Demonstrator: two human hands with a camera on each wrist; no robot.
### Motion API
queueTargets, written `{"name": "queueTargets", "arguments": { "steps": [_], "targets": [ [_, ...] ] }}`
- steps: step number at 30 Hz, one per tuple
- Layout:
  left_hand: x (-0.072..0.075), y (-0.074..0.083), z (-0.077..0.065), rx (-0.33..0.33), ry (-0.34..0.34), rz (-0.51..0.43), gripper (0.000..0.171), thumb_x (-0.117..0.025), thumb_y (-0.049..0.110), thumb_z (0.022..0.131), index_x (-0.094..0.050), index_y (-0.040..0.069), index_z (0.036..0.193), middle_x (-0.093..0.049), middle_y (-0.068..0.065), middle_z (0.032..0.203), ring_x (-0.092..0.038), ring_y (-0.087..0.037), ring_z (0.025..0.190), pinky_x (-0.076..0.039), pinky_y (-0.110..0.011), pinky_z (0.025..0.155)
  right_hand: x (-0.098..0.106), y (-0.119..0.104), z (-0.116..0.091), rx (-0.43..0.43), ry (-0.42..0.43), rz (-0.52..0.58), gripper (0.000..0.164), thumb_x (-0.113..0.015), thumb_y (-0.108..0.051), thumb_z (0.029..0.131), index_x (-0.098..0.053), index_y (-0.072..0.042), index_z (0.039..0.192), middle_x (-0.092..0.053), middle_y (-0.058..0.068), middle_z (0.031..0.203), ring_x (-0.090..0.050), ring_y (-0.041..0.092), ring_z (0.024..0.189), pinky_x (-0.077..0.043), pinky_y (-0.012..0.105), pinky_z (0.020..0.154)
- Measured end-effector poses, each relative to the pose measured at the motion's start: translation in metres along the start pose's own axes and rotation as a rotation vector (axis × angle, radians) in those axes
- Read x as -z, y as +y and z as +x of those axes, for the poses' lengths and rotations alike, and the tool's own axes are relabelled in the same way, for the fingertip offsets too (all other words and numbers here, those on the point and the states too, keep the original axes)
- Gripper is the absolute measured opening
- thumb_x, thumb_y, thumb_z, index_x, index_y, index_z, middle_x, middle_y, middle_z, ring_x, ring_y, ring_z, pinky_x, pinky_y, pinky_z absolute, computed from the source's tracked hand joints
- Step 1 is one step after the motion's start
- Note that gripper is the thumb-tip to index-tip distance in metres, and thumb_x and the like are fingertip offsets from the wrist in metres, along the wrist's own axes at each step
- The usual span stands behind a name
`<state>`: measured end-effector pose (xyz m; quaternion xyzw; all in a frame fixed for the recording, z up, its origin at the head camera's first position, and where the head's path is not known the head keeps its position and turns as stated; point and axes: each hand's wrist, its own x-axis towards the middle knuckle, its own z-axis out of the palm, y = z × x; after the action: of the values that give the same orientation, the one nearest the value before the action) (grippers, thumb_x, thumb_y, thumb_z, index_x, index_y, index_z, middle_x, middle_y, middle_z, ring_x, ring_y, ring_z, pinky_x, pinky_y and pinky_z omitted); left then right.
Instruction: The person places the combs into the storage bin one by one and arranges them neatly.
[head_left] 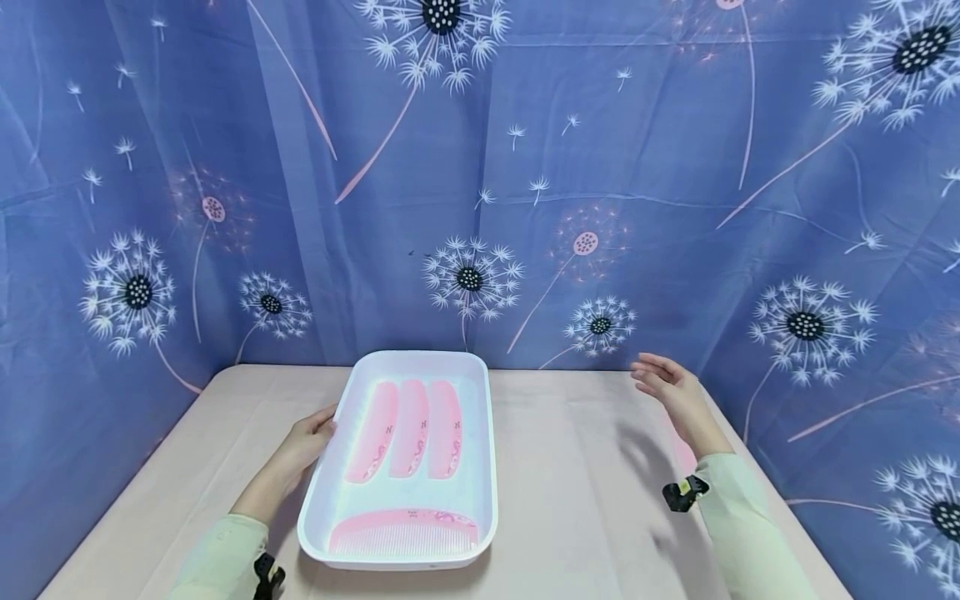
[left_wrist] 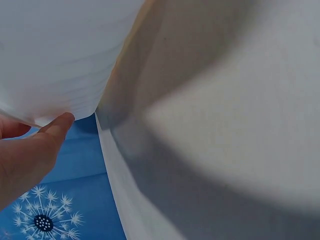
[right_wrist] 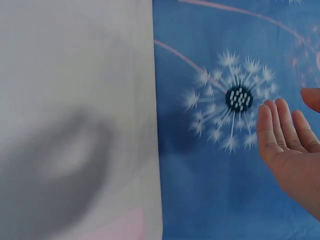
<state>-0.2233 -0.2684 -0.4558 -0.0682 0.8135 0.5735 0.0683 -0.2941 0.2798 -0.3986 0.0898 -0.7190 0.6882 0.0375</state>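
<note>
My left hand (head_left: 306, 442) grips the left side of a white plastic tray (head_left: 491, 467) at its rim. In the left wrist view, fingers (left_wrist: 62, 122) of that hand press the tray's pale outer side (left_wrist: 65, 55). Three pink combs lie side by side lengthwise in the tray, the middle one (head_left: 409, 425) between the other two. Another pink comb (head_left: 405, 529) lies crosswise at the near end, its teeth toward me. My right hand (head_left: 671, 392) is raised over the table's right side, apart from the tray, holding nothing, fingers loosely extended in the right wrist view.
A pink object (head_left: 684, 454) is partly hidden beneath my right forearm near the table's right edge. The table (head_left: 562, 500) has a pale cloth cover. Blue curtain (head_left: 480, 167) with dandelion prints surrounds its back and sides. Shadows of the tray and right arm fall on the cloth.
</note>
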Motion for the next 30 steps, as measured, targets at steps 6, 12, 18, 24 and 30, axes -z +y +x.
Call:
{"name": "queueTargets", "arguments": {
  "steps": [6, 12, 18, 24, 30],
  "targets": [
    [-0.001, -0.001, 0.0, 0.007, 0.003, 0.001, 0.05, -0.033, 0.015, 0.105, -0.022, -0.002, 0.15, -0.027, -0.029, 0.15, -0.032, -0.044, 0.135, -0.028, -0.054, 0.112, 0.021, 0.005, -0.012, -0.02, 0.046, 0.062, 0.029, -0.057, -0.009, 0.097, -0.049, -0.011, 0.125, -0.067, -0.012, 0.104, -0.064, 0.002, 0.098, -0.053, 0.017, 0.085],
    [0.001, -0.003, -0.001, 0.011, -0.002, -0.002, 0.05, -0.033, 0.016, 0.105, -0.021, -0.002, 0.151, -0.027, -0.029, 0.15, -0.032, -0.045, 0.135, -0.028, -0.054, 0.112, 0.039, 0.015, -0.021, -0.066, 0.12, 0.102, 0.026, -0.058, -0.009, 0.096, -0.052, -0.014, 0.121, -0.068, -0.015, 0.099, -0.064, -0.001, 0.093, -0.052, 0.014, 0.082],
    [0.002, -0.003, 0.0, 0.03, -0.003, -0.003, 0.05, -0.033, 0.016, 0.105, -0.021, 0.0, 0.151, -0.028, -0.027, 0.151, -0.03, -0.044, 0.137, -0.026, -0.053, 0.113, 0.056, 0.028, -0.029, -0.159, 0.16, 0.074, 0.047, -0.055, -0.013, 0.098, -0.035, -0.002, 0.139, -0.063, -0.023, 0.094, -0.059, -0.009, 0.091, -0.049, 0.009, 0.082],
    [0.001, -0.003, 0.002, 0.028, 0.003, -0.01, 0.05, -0.033, 0.015, 0.105, -0.021, 0.0, 0.151, -0.028, -0.027, 0.151, -0.031, -0.043, 0.136, -0.027, -0.053, 0.113, 0.069, 0.039, -0.034, -0.294, 0.158, 0.084, 0.058, -0.058, -0.013, 0.097, -0.027, -0.003, 0.145, -0.06, -0.026, 0.087, -0.056, -0.013, 0.086, -0.048, 0.008, 0.079],
    [0.001, -0.003, 0.002, 0.029, 0.002, -0.006, 0.05, -0.034, 0.015, 0.105, -0.022, 0.001, 0.151, -0.028, -0.027, 0.151, -0.032, -0.043, 0.136, -0.028, -0.053, 0.112, 0.083, 0.048, -0.038, -0.39, 0.186, 0.088, 0.067, -0.055, -0.015, 0.098, -0.016, 0.001, 0.15, -0.057, -0.026, 0.09, -0.055, -0.014, 0.082, -0.039, 0.019, 0.105]
  ]
}}
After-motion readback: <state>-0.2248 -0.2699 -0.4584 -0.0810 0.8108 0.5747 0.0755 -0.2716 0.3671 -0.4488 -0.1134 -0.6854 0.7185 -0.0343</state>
